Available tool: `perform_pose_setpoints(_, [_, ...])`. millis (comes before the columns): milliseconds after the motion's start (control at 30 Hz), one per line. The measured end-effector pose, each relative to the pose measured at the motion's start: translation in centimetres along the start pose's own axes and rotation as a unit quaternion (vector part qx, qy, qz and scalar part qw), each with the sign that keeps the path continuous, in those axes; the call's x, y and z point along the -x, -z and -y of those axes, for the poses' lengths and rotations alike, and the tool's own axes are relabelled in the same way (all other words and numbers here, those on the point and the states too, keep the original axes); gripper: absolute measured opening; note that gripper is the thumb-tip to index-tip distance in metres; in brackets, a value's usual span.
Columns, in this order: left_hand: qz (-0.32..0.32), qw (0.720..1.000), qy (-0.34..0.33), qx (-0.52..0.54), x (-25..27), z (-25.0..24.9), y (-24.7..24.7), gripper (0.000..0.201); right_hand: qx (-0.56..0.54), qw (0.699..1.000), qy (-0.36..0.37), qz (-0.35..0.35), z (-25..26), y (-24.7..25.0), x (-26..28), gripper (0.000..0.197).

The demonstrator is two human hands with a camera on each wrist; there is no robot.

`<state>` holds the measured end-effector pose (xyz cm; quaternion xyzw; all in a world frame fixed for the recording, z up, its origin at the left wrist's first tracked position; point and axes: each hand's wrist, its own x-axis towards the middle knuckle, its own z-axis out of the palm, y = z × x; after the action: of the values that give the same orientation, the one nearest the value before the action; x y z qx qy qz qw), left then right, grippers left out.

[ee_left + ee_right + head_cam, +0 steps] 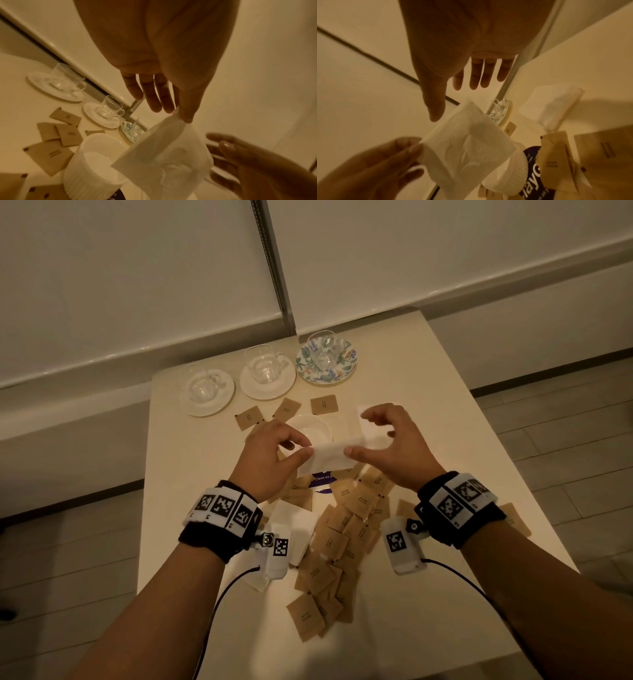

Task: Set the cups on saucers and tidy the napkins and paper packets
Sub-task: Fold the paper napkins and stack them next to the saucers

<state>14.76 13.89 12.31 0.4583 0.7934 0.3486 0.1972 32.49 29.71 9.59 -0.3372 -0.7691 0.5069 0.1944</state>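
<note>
Napkin (329, 459) over "Clean as y" label (323, 479)

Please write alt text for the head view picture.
The left hand pinches a white napkin near a white bowl; the right hand touches its other end. Behind, three glass cups stand on saucers; brown packets litter the table.

White napkin (327, 457); brown paper packets (337, 537) with dark print; flowered saucer (308, 371) in blue and green; two plain saucers (267, 390) white; cream surface (428, 405).
</note>
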Motion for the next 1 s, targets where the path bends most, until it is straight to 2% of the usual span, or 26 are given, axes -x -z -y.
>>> perform_pose_setpoints(67, [0.02, 0.999, -0.02, -0.028, -0.1, -0.4, -0.2, 0.008, 0.103, 0.99, 0.057, 0.08, 0.8, -0.7, -0.2, 0.057])
perform_pose_setpoints(133, [0.035, 0.998, -0.033, -0.029, -0.4, -0.7, -0.5, 0.007, 0.166, 0.973, 0.08, 0.14, 1.3, -1.8, -0.5, 0.039])
perform_pose_setpoints(200, [0.043, 0.999, -0.024, -0.023, -0.6, -0.7, -0.4, 0.007, 0.156, 0.973, 0.059, 0.161, 1.5, -2.0, -0.7, 0.017])
perform_pose_setpoints(300, [0.048, 0.998, 0.009, -0.032, -0.5, 0.1, 0.0, 0.009, 0.144, 0.977, 0.034, 0.153, 0.7, -1.1, -0.9, 0.006])
perform_pose_setpoints(367, [0.063, 0.997, 0.008, -0.05, -0.5, 0.2, -0.1, 0.039, 0.148, 0.975, 0.043, 0.157, 0.5, -0.7, -0.9, 0.003])
perform_pose_setpoints(400, [0.08, 0.995, -0.003, -0.063, -0.7, -0.1, -0.4, 0.057, 0.159, 0.971, 0.062, 0.168, 0.6, -0.8, -0.8, 0.004])
perform_pose_setpoints(433, [0.104, 0.991, -0.016, -0.085, -1.1, -0.5, -0.8, 0.068, 0.173, 0.965, 0.084, 0.18, 0.7, -1.2, -0.7, 0.006])
perform_pose_setpoints(467, [0.132, 0.985, -0.027, -0.11, -1.6, -1.1, -1.2, 0.066, 0.186, 0.959, 0.103, 0.189, 0.8, -1.6, -0.7, 0.008])
perform_pose_setpoints(567, [0.187, 0.97, -0.027, -0.151, -3.4, -2.0, -2.0, 0.029, 0.186, 0.96, 0.104, 0.182, 0.3, -1.9, -1.2, 0.016])
perform_pose_setpoints(600, [0.185, 0.972, -0.023, -0.144, -3.9, -1.9, -2.1, 0.024, 0.17, 0.968, 0.084, 0.164, -0.2, -1.8, -1.4, 0.022])
perform_pose_setpoints(667, [0.158, 0.982, -0.01, -0.104, -4.6, -1.4, -2.5, 0.017, 0.066, 0.989, -0.018, 0.13, -1.6, -1.7, -1.6, 0.044])
perform_pose_setpoints(733, [0.12, 0.992, 0.026, -0.02, -5.2, -0.9, -3.0, 0.01, -0.097, 0.977, -0.148, 0.117, -2.9, -1.8, -1.5, 0.056])
perform_pose_setpoints(800, [0.086, 0.99, 0.08, 0.078, -5.6, -0.3, -4.0, 0.008, -0.208, 0.949, -0.219, 0.088, -4.3, -2.0, -1.6, 0.044])
perform_pose_setpoints(900, [0.041, 0.979, 0.145, 0.137, -6.0, 0.2, -5.9, 0.007, -0.338, 0.906, -0.255, 0.019, -5.8, -1.4, -2.2, 0.03])
perform_pose_setpoints(1000, [0.021, 0.96, 0.199, 0.198, -6.9, 0.4, -8.2, 0.009, -0.37, 0.89, -0.265, -0.041, -6.8, 0.0, -3.4, 0.031])
